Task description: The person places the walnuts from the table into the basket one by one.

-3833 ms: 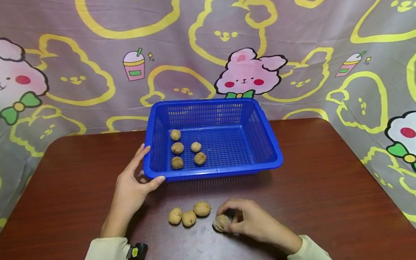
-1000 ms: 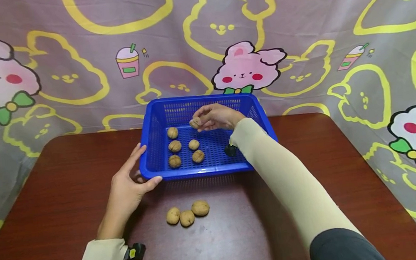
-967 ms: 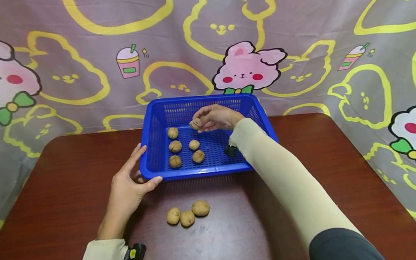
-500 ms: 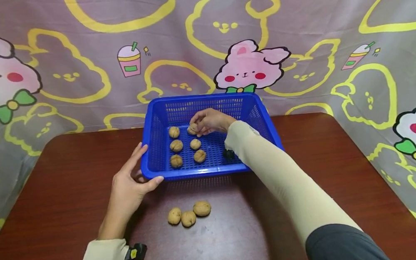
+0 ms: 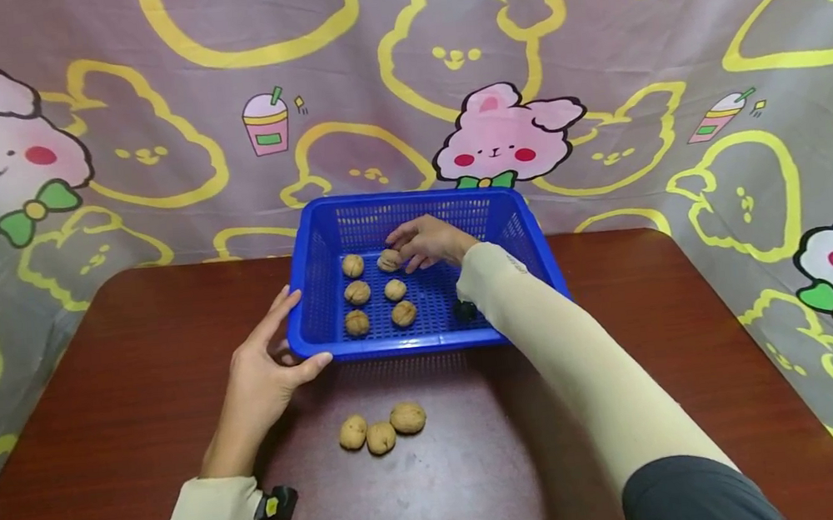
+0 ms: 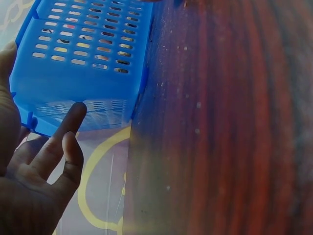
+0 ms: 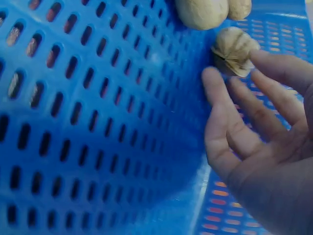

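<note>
My left hand (image 5: 259, 384) holds the left front corner of a blue plastic basket (image 5: 424, 342), thumb on the front rim and fingers along the left side. In the left wrist view, the fingers (image 6: 73, 117) lie against the basket's outer wall. Inside, my right hand (image 5: 431, 242) hovers with loosely spread fingers beside a walnut (image 5: 389, 260) in the back row. That walnut (image 7: 234, 51) sits on the mesh floor right at the fingertips in the right wrist view. Several more walnuts stand in rows on the left half of the floor, among them a front one (image 5: 403, 313).
Three walnuts (image 5: 381, 437) lie close together on the brown wooden table (image 5: 135, 387), in front of the basket. A patterned cloth (image 5: 338, 67) hangs behind the table, near the basket's back rim. My right forearm crosses over the basket's right front edge.
My right hand has carried a walnut from the table into the basket, set it in the back row and loosened its fingers from it. My left hand has stayed on the corner.
</note>
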`<move>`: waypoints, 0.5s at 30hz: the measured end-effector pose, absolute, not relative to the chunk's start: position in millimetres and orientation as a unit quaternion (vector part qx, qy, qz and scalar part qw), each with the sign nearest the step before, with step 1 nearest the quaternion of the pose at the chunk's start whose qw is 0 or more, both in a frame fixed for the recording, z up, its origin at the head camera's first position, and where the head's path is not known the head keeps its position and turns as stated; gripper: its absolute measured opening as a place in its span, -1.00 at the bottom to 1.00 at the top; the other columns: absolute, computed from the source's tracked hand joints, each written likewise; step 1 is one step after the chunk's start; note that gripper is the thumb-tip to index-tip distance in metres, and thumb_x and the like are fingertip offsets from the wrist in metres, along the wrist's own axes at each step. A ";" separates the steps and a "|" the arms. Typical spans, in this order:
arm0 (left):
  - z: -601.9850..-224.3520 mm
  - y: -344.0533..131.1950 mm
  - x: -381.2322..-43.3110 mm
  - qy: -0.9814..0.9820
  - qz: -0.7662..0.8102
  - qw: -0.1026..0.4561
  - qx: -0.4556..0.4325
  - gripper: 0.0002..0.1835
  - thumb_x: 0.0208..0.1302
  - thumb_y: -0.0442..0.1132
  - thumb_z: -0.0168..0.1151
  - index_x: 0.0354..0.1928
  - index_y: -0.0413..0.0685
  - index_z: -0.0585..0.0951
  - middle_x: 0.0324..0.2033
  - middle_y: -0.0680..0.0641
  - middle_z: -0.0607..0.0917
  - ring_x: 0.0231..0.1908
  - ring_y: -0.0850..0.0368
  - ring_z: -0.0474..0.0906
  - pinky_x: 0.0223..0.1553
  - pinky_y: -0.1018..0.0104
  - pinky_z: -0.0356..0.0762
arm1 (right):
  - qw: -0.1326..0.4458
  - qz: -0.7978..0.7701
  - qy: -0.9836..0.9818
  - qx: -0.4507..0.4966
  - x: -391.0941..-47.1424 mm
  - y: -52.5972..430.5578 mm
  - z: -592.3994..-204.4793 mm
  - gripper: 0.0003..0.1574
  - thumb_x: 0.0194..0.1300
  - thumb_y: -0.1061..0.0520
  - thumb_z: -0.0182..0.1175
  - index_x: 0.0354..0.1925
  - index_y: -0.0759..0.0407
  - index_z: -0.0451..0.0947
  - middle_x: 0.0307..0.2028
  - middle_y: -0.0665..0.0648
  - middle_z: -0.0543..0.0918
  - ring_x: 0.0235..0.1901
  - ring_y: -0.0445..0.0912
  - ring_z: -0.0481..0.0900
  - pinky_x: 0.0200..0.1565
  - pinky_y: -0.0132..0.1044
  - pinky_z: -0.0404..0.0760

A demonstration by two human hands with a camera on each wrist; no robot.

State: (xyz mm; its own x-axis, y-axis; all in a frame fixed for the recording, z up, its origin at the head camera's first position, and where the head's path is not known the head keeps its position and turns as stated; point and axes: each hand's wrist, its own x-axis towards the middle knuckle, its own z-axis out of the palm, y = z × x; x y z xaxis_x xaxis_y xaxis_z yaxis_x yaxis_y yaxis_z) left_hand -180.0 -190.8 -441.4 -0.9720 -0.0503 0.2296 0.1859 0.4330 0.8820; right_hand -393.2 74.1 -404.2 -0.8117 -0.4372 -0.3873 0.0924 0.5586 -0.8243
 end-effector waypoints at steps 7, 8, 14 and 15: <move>-440.5 -190.5 -180.1 -0.836 -0.535 0.115 -0.046 -0.04 0.03 -0.36 0.66 0.52 0.04 0.45 0.58 0.00 0.33 -0.33 0.42 0.58 -0.31 0.63 0.52 | 0.243 -0.441 0.857 -0.106 -378.7 92.0 -378.7 -0.53 0.55 0.24 0.14 0.36 0.24 0.50 0.18 0.29 0.68 -0.04 0.12 0.74 0.17 0.07 0.63; -440.2 -190.6 -180.1 -0.835 -0.535 0.116 -0.047 -0.05 0.03 -0.37 0.66 0.52 0.03 0.46 0.58 -0.01 0.33 -0.33 0.43 0.58 -0.31 0.63 0.52 | 0.237 -0.441 0.859 -0.110 -375.0 94.9 -374.8 -0.52 0.56 0.24 0.13 0.37 0.25 0.49 0.19 0.31 0.67 -0.05 0.12 0.74 0.19 0.11 0.61; -440.7 -190.5 -179.9 -0.839 -0.531 0.111 -0.048 -0.05 0.04 -0.36 0.66 0.52 0.04 0.45 0.59 -0.01 0.33 -0.35 0.41 0.57 -0.34 0.62 0.51 | 0.216 -0.420 0.869 -0.146 -346.7 117.2 -348.5 -0.48 0.53 0.22 0.16 0.40 0.23 0.48 0.30 0.30 0.59 0.00 0.10 0.73 0.21 0.12 0.61; -441.1 -190.2 -179.8 -0.839 -0.531 0.109 -0.048 -0.05 0.04 -0.35 0.66 0.52 0.04 0.45 0.59 -0.01 0.33 -0.35 0.40 0.57 -0.34 0.62 0.50 | 0.213 -0.416 0.871 -0.152 -341.4 121.9 -343.2 -0.48 0.52 0.21 0.18 0.38 0.20 0.50 0.30 0.27 0.60 0.01 0.10 0.74 0.18 0.09 0.63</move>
State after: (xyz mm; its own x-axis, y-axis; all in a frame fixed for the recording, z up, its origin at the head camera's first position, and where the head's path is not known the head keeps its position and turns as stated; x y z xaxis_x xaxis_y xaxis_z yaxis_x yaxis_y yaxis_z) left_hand -179.8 -190.2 -441.1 -0.9717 -0.0341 0.2337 0.1967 0.4313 0.8805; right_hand -341.4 121.9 -343.2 -0.8632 -0.4415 -0.2447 -0.0877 0.6086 -0.7886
